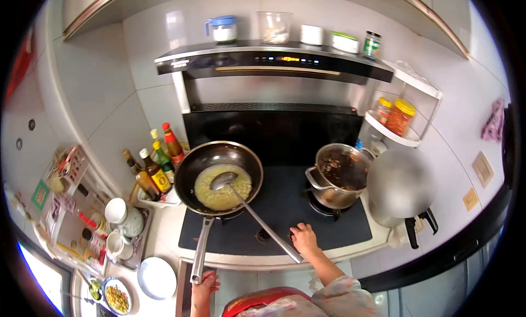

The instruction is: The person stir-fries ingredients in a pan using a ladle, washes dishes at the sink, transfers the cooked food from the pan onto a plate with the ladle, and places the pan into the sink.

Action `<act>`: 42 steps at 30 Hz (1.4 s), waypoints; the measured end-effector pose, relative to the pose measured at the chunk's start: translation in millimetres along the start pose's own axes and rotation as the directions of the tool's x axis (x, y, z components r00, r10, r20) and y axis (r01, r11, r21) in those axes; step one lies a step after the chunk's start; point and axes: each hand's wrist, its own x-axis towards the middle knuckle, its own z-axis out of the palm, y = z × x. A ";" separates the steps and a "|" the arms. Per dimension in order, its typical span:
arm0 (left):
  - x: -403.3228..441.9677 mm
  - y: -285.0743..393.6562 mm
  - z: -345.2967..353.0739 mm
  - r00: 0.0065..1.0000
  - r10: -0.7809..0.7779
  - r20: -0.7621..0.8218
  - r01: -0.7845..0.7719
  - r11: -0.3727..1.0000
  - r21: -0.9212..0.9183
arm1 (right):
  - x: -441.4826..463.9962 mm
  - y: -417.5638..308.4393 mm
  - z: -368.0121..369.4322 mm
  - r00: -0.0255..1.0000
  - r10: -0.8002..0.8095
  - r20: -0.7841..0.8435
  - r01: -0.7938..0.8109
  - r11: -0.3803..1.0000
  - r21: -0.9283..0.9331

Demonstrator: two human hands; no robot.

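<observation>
A dark wok (186, 177) sits on the left burner, holding pale yellow liquid with small bits (213, 193). A metal ladle (257, 221) rests in it, its handle slanting over the stove's front edge. Just below the end of the wok handle (203, 246), my left hand (205, 284) is loosely open, its fingers pointing right; whether it touches the handle is unclear. My right hand (305, 240) is at the stove front with its fingers closed around the right stove knob (292, 235), which is partly hidden. The left stove knob (263, 237) shows nearby.
A steel pot (331, 196) with dark contents stands on the right burner. Beside it is a pressure cooker (400, 183) with black handles. Bottles (156, 172) crowd the left corner. A white plate (156, 278) and a bowl of chopped food (116, 298) lie on the left counter.
</observation>
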 end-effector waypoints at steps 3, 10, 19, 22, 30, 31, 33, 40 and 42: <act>9.5 7.5 -6.5 1.000 -0.011 0.025 0.016 0.973 -0.231 | -0.5 4.4 2.9 1.000 -0.023 0.016 0.023 1.000 0.013; 5.1 40.1 -10.2 0.995 0.034 0.095 0.014 0.884 -0.468 | 29.7 -3.3 -44.2 0.959 0.194 0.208 -0.281 0.754 0.593; 6.9 65.4 0.7 0.949 0.094 0.300 0.065 0.875 -0.480 | 37.2 -97.4 -134.5 0.897 -0.198 0.396 0.190 0.980 0.061; 3.1 72.2 -2.5 0.956 0.090 0.279 0.042 0.900 -0.435 | 46.9 -82.9 -143.7 0.926 -0.227 0.301 0.145 0.951 0.272; 6.7 50.9 -37.7 0.964 0.040 0.263 0.096 0.870 -0.484 | 51.8 -109.9 -185.6 0.741 0.123 0.660 -0.555 0.664 0.500; 5.4 51.1 -41.3 0.964 0.025 0.265 0.110 0.870 -0.481 | 51.4 -115.8 -192.0 0.691 0.115 0.714 -0.666 0.486 0.566; 2.1 51.4 -47.6 0.971 -0.003 0.239 0.117 0.877 -0.466 | 52.4 -121.3 -194.9 0.634 0.087 0.768 -0.771 0.138 0.621; 3.3 47.2 -61.5 0.971 -0.016 0.238 0.122 0.892 -0.435 | 77.3 -117.4 -108.2 0.857 0.155 0.492 -0.463 0.651 0.601; 2.9 50.1 -63.3 0.972 -0.028 0.234 0.128 0.895 -0.427 | 79.6 -123.9 -102.5 0.828 0.174 0.533 -0.500 0.657 0.564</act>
